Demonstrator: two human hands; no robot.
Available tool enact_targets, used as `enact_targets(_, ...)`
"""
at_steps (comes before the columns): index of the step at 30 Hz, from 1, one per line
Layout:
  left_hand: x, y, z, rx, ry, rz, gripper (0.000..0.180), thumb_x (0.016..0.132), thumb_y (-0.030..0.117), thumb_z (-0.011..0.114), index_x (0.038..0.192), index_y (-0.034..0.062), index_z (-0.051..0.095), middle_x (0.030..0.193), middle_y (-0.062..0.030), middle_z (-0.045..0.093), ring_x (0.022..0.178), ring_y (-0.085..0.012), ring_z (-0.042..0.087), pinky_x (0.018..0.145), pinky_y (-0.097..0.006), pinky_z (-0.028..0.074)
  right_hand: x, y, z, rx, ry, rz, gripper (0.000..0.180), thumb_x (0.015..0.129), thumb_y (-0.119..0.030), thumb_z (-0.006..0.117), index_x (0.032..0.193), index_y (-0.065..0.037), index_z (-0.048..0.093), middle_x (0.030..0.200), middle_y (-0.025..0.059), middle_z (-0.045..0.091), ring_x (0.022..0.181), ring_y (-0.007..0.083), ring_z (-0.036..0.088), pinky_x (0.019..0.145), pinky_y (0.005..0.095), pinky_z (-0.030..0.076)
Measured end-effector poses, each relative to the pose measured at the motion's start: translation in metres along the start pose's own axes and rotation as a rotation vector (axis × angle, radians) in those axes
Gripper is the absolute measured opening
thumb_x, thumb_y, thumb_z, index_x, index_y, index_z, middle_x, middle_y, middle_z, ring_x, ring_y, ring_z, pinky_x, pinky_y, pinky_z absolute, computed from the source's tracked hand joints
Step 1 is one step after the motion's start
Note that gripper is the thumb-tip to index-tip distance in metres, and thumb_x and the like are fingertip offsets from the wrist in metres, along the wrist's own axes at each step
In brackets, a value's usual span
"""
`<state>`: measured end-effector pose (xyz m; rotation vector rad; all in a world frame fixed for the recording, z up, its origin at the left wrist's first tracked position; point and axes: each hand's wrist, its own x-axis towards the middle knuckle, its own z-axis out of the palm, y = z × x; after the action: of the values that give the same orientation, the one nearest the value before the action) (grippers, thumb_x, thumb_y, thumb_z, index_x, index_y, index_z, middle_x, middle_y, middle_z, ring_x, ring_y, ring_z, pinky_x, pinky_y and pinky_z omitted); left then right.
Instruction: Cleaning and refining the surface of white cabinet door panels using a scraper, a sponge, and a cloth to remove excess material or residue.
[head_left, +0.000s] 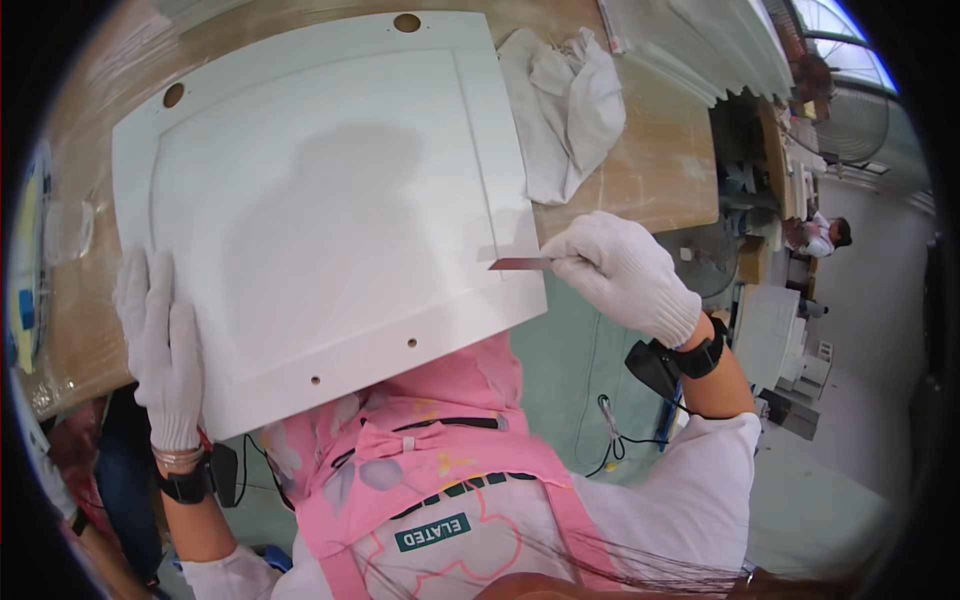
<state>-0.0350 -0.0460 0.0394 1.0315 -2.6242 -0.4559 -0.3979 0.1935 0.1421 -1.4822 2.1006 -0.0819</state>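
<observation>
A white cabinet door (330,220) with a recessed centre lies before me, its near edge overhanging the table towards my apron. Two large round holes show along its far edge and two small holes along the near one. My left hand (165,345), in a white knit glove, rests with fingers stretched along the door's left edge. My right hand (625,275), gloved too, pinches a thin flat blade (520,264) just off the right edge. The blade's tip points left over the near right corner of the recess; whether it touches the surface I cannot tell.
A crumpled white cloth (570,115) lies on the brown wrapped tabletop (655,165), right of the door. Stacked white sheets (700,45) stand behind it. Cables (610,430) trail on the green floor. Another person (825,235) is far right; someone's arm and legs show lower left.
</observation>
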Motion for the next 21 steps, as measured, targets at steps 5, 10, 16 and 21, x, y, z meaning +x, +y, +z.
enact_targets(5,-0.001,0.005,0.002,-0.061,-0.065,-0.091,0.048,0.095,0.005,0.046,0.142,-0.0014,0.049,0.157,-0.0207,0.033,0.147,-0.0339,0.028,0.12,-0.043,0.019,0.003,0.033,0.012,0.122,-0.064,0.021,0.012,0.086,-0.017,0.065,0.092,-0.008,0.069,0.082,0.0112,0.065,0.085,0.0326,0.062,0.074,0.0424,0.049)
enact_targets(10,0.0,0.007,-0.002,-0.045,-0.135,-0.13,0.051,0.095,0.007,0.046,0.146,-0.0001,0.045,0.16,-0.0188,0.028,0.149,-0.033,0.023,0.121,-0.043,0.018,0.014,0.049,0.014,0.17,-0.036,-0.009,0.014,0.085,-0.014,0.065,0.096,-0.008,0.069,0.083,0.0113,0.065,0.083,0.033,0.062,0.073,0.0436,0.05)
enact_targets(16,-0.007,0.009,-0.007,0.004,-0.175,-0.148,0.053,0.095,0.009,0.049,0.147,0.0013,0.043,0.161,-0.0185,0.026,0.15,-0.0329,0.021,0.121,-0.042,0.017,0.012,0.032,0.017,-0.001,0.097,-0.208,0.019,0.085,-0.015,0.066,0.104,-0.011,0.067,0.079,0.0096,0.063,0.076,0.0323,0.061,0.067,0.0444,0.049)
enact_targets(21,-0.015,0.01,-0.008,-0.031,-0.177,-0.165,0.053,0.095,0.008,0.051,0.147,0.0025,0.044,0.161,-0.0185,0.026,0.15,-0.0334,0.021,0.121,-0.043,0.018,0.01,0.03,0.033,-0.008,0.132,-0.188,0.019,0.087,-0.017,0.064,0.106,-0.011,0.066,0.079,0.0095,0.063,0.074,0.0318,0.06,0.066,0.0441,0.048)
